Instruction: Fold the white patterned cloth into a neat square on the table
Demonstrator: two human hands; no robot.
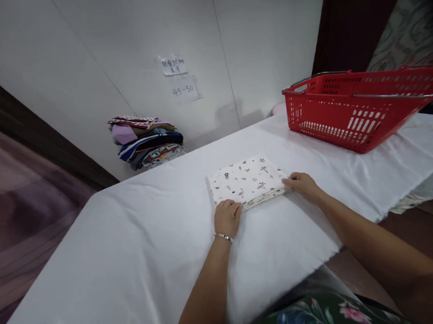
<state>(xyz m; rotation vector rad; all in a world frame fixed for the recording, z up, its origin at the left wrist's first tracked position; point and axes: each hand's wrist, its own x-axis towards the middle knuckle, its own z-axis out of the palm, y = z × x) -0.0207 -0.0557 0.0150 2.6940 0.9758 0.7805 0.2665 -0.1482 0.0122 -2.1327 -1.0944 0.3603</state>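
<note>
A white cloth [248,179] with small printed plants and animals lies folded into a flat, layered rectangle on the white-covered table. At its near left corner, my left hand [227,217] grips the edge, fingers closed on top and a bracelet at the wrist. The near right corner is pinched by my right hand [302,185], thumb on top of the layers. The undersides of the fingers are hidden by the cloth. The folded layers show along the edge facing me, between both hands.
A red plastic basket [344,112] with metal handles stands at the back right of the table [163,261]. Several folded fabrics [148,141] are stacked at the back left against the wall. Two paper notes [183,89] are taped above. A pink sheer curtain [26,215] hangs at left.
</note>
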